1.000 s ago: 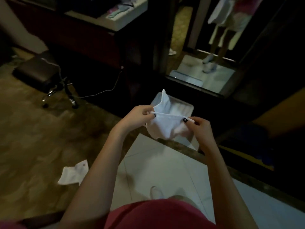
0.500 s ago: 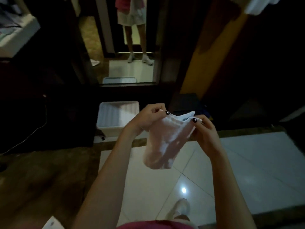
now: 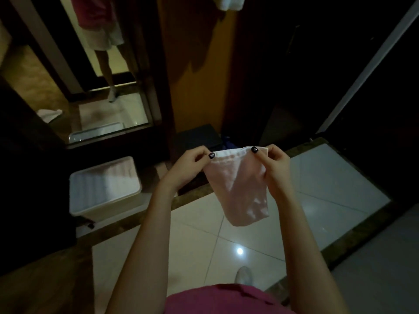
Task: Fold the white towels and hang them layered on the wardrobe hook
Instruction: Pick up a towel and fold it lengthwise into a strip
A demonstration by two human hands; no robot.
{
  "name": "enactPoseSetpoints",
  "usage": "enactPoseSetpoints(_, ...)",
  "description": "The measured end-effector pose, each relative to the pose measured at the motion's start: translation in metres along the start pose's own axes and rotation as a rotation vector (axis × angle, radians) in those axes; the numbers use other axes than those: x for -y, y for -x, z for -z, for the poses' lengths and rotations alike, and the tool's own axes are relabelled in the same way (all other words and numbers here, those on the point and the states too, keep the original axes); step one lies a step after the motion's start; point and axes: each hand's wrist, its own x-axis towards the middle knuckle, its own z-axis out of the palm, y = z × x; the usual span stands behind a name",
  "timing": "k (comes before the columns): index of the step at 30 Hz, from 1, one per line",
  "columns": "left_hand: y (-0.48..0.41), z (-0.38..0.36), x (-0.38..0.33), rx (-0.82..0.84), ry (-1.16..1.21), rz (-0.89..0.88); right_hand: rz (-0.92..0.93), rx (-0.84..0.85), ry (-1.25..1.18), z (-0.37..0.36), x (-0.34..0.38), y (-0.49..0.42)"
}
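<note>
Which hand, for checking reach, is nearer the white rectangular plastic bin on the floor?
Left. The left hand pinches one corner of the white cloth towel, just right of the bin; the right hand pinches the other, farther right.

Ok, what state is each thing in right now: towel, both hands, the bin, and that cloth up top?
Towel: looks doubled over, hangs limp from its top edge, clear of the floor.
Left hand: pinches the towel's top left corner.
Right hand: pinches its top right corner.
White bin: upright on the floor, looks open-topped.
White cloth up top: hanging, only its lower end shows.
</note>
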Motion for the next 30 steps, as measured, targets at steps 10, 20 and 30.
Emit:
enactPoseSetpoints(10,-0.134,-0.103,-0.048,-0.202,0.137,-0.147,-0.005,0.116,0.064,0.135,-0.005,-0.119)
enactPoseSetpoints(20,-0.224,-0.15,-0.073,-0.056,0.167,-0.126,-0.002,-0.055,0.079,0.196,-0.029,-0.178)
enactPoseSetpoints(30,-0.316,-0.138,-0.056,-0.161,0.064,-0.036,0.088,-0.107,0.171,0.174,-0.038,-0.261)
